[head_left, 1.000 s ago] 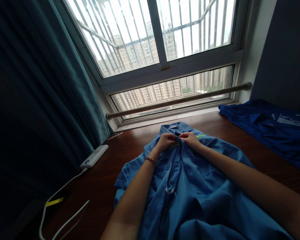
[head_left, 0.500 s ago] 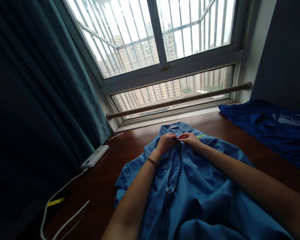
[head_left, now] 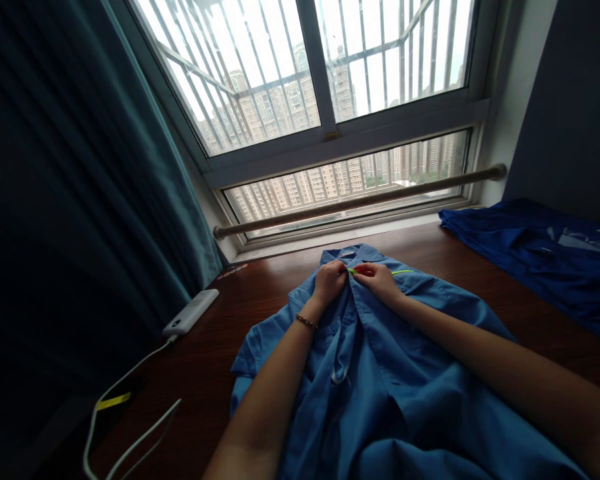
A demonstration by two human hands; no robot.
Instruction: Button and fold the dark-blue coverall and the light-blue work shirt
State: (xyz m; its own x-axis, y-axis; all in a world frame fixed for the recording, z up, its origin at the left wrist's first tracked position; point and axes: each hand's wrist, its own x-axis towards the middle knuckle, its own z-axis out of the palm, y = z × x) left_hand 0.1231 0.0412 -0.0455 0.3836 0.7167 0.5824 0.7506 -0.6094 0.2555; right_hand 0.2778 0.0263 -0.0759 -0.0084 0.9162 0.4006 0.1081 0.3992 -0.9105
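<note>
A light blue work shirt point(head_left: 395, 347) with a collar and thin yellow-green trim lies front up on the brown wooden surface, its collar towards the window. My left hand point(head_left: 329, 280) pinches the left side of the front opening just below the collar. Close beside it, my right hand point(head_left: 377, 280) grips the edge of the other front panel, where a bit of yellow-green trim shows at the fingertips. The fingertips nearly meet, and any button between them is too small to make out. A white loop or cord shows lower on the shirt front.
A white power bank point(head_left: 193, 312) with a white cable point(head_left: 130, 373) lies at left, near the dark teal curtain point(head_left: 170, 220). Darker blue folded clothing point(head_left: 545, 253) rests at right. A rail point(head_left: 360, 202) crosses the barred window behind the wooden surface point(head_left: 270, 273).
Both hands have shifted slightly up towards the collar, carrying the front edges along. The left fingers are curled in more, and the yellow-green trim now shows between the hands.
</note>
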